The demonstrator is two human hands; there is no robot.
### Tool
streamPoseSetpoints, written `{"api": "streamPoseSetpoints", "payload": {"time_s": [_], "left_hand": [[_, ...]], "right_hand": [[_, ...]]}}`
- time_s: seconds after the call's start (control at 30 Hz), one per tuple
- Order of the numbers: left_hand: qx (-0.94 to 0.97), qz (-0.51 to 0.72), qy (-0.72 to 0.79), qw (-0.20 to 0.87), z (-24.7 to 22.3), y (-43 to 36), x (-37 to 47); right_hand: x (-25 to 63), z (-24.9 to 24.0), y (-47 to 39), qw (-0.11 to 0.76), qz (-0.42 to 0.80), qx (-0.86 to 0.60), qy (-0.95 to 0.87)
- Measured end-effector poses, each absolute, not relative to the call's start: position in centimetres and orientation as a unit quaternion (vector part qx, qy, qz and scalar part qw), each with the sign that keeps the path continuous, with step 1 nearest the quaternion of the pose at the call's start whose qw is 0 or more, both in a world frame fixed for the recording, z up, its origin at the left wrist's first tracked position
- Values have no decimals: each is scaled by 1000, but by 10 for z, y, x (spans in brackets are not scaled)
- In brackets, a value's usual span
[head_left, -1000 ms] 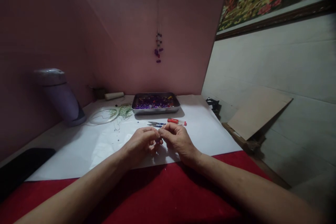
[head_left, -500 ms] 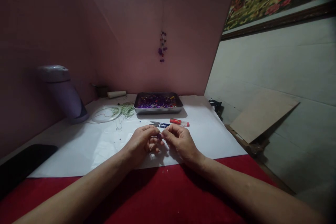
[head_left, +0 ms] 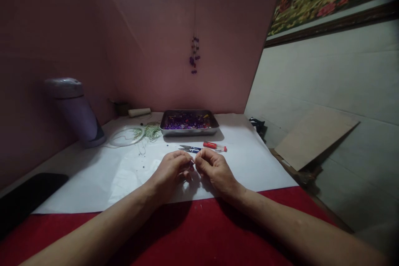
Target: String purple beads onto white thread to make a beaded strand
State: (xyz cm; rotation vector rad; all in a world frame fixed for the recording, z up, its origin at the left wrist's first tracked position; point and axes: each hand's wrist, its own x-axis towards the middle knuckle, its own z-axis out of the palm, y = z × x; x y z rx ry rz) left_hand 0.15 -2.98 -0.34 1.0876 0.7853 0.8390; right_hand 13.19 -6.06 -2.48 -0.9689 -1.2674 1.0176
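At far left, a dark flat object lies at the edge of the worktop, near a purple tumbler tilted in view. A pale ring, a white roll and tangled green threads follow. Toward the center, the left hand has its thumb and forefinger drawn together on a small purple bead piece, largely hidden by fingers, low over the white covering. Beyond sits a metal tray of mostly purple beads, with blue-handled snips on the near side; a beaded strand hangs against the pink panel. The right hand, just beside the left, pinches a pale thread. Past it lies a red-and-clear tool, and at far right leans a tan board.
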Motion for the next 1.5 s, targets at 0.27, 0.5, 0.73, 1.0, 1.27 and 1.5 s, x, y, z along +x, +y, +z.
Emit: {"api": "streamPoseSetpoints", "payload": {"time_s": [0.27,0.5,0.73,1.0,1.27,1.5], "left_hand": [[497,396,336,695,-3,-27,0],[533,379,325,683,-2,-28,-1],[590,321,309,674,-7,-27,0],[589,317,289,685,-12,-24,-1],[640,267,308,651,-13,-26,-1],[742,272,339,511,-9,-32,1]], "right_hand": [[132,-25,-60,588,432,-416,-543],[134,-22,-62,604,442,-446,-491],[134,-19,-62,605,524,-404,-443],[136,-17,-63,602,551,-401,-415],[147,-12,-59,628,552,-384,-392],[156,-8,-52,656,546,-370,-367]]}}
